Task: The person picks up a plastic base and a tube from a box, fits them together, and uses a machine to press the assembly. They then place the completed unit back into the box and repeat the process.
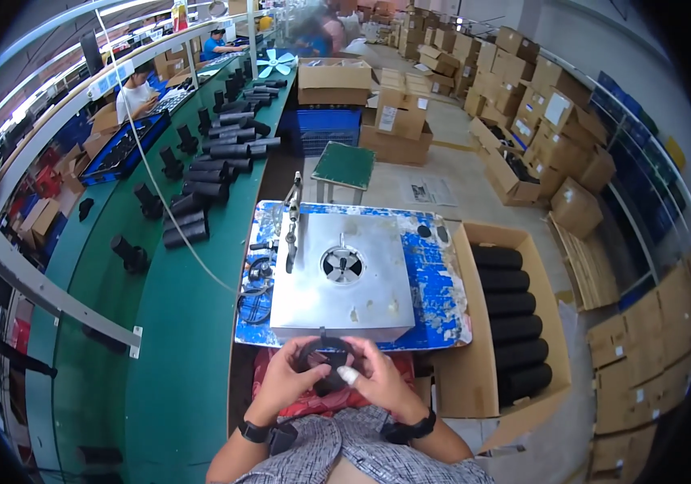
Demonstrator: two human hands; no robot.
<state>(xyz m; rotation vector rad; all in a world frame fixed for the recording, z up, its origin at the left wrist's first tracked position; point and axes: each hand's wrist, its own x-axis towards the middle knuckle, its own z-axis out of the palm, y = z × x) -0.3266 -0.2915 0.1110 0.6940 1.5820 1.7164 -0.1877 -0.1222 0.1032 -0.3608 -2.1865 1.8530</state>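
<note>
My left hand (pixel 287 377) and my right hand (pixel 379 381) are closed round a black round part (pixel 321 347), held just in front of a silver metal box (pixel 305 302). The part looks hollow, with a ring-shaped rim and a small tab on its far side. My thumbs hide some of its inside. White wrapping (pixel 348 375) covers the tip of my right thumb. In the top of the metal box is a round opening with a spoked black centre (pixel 343 264). A metal lever clamp (pixel 292 222) stands at the box's left edge.
The box rests on a worn blue tabletop (pixel 441 298). To the right, a cardboard carton (pixel 481 339) holds several black cylinders (pixel 511 304). Black tubes (pixel 186 230) line the green bench (pixel 176 339) at left. A green stool (pixel 344 165) stands beyond; a person (pixel 136 97) sits across the bench.
</note>
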